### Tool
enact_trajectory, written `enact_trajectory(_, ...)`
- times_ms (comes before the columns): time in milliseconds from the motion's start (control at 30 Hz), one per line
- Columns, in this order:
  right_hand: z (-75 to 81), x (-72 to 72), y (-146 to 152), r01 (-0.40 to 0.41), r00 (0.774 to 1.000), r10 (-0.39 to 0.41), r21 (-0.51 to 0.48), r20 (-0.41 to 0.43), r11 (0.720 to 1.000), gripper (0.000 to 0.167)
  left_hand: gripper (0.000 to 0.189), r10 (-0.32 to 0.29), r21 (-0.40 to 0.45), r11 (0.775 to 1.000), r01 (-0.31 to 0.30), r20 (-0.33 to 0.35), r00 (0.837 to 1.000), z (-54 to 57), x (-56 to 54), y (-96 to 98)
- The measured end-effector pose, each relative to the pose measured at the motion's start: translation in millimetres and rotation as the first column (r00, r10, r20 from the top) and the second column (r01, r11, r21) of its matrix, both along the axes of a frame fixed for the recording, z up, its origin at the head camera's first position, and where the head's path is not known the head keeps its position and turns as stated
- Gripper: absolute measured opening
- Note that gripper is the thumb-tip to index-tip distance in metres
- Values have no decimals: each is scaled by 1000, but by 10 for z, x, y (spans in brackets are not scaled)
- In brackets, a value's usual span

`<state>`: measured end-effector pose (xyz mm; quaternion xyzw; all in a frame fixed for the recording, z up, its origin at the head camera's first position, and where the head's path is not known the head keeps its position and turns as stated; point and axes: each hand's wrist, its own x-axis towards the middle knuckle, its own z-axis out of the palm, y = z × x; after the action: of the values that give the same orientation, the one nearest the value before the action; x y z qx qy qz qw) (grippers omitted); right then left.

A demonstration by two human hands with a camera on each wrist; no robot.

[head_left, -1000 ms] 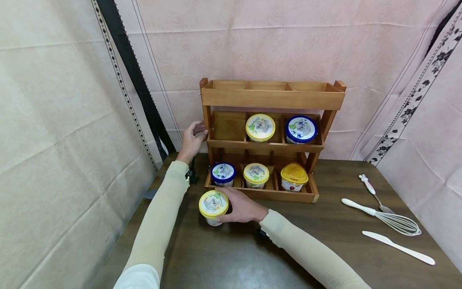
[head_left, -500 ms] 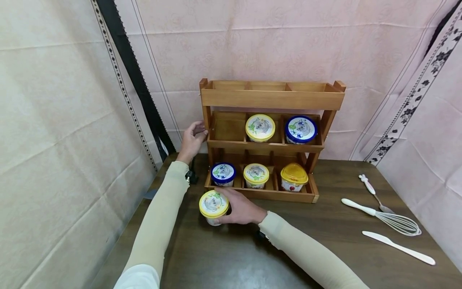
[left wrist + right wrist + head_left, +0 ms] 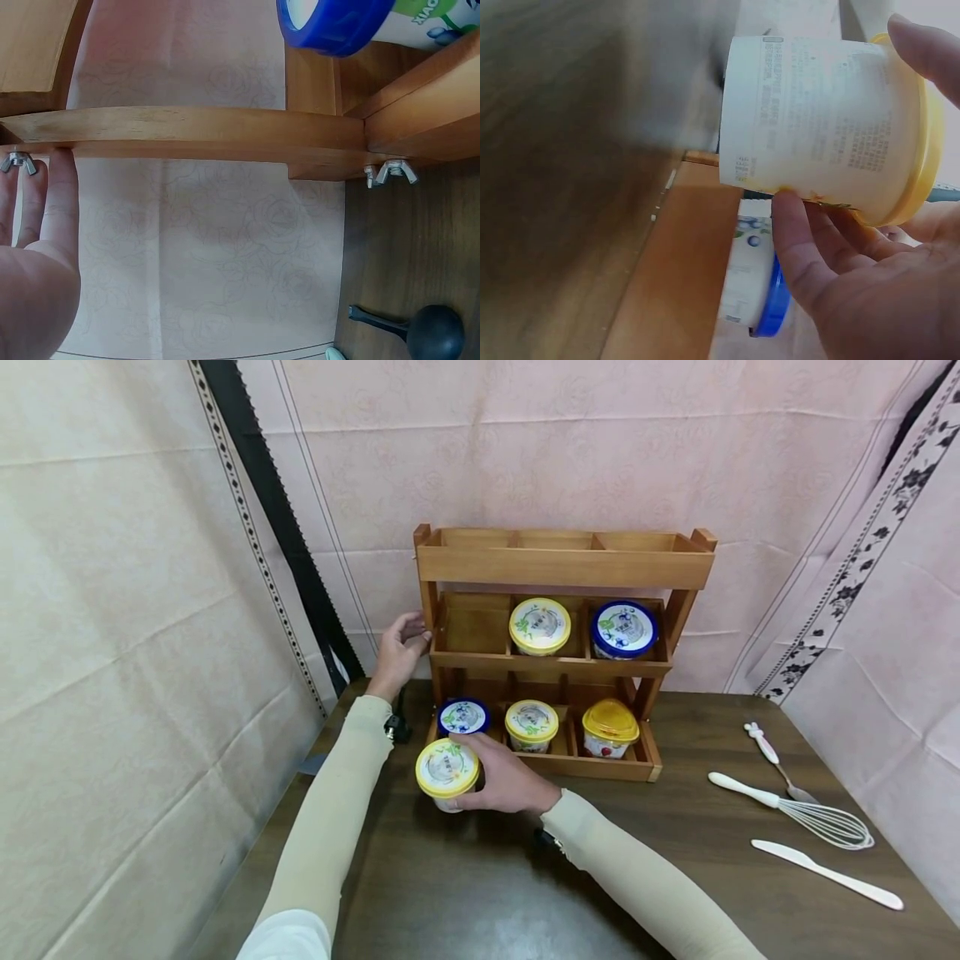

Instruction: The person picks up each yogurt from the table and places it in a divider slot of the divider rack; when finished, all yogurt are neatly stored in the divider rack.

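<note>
My right hand (image 3: 507, 779) grips a white tub with a yellow lid (image 3: 447, 767) by its side, in front of the rack's lower left corner. In the right wrist view the tub (image 3: 810, 112) hangs clear of the table, thumb at the lid and fingers along its wall. My left hand (image 3: 399, 652) touches the left side of the wooden rack (image 3: 566, 566); in the left wrist view its fingertips (image 3: 64, 161) meet the side post near a wing nut. Behind the held tub, a blue-lidded tub (image 3: 463, 716) stands in the bottom left compartment.
On the bottom tier are a yellow-lidded tub (image 3: 532, 724) and a domed-lid tub (image 3: 611, 727). The middle tier holds a yellow-lidded tub (image 3: 540, 626) and a blue-lidded tub (image 3: 625, 629). At right lie a whisk (image 3: 795, 810), a white knife (image 3: 825, 874) and a small white-handled utensil (image 3: 765, 746).
My right hand has lifted the yellow-lidded tub up off the table, slightly toward the rack. My left hand stays at the rack's side.
</note>
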<state>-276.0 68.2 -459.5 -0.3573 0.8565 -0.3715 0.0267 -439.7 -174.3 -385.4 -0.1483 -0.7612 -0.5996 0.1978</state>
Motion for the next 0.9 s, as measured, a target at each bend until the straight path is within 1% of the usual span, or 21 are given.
enact_trajectory(167, 85, -17, 6, 7, 999, -8, -14, -35, 1000, 103, 39, -7, -7, 1000, 7, -14, 1000, -18, -2, -12)
enact_trajectory(400, 281, -22, 34, 37, 999, -38, -39, -35, 999, 104, 38, -6, -14, 1000, 6, -14, 1000, -12, 17, -20)
enact_trajectory(600, 449, -73, 62, 35, 995, -44, -95, -93, 995, 104, 38, -6, -3, 1000, 6, -11, 1000, -9, 13, -17)
enact_trajectory(700, 543, -93, 92, 51, 992, -64, -115, -110, 992, 104, 38, -6, -6, 1000, 6, -13, 1000, -7, 2, -14)
enact_trajectory(800, 636, -113, 123, 77, 991, -91, -132, -99, 988, 103, 38, -5, -12, 1000, 5, -20, 1000, -6, -3, -9)
enact_trajectory(900, 747, -139, 148, 86, 990, -101, -154, -94, 984, 103, 38, 1, -16, 1000, -1, -25, 1000, -7, -8, -10)
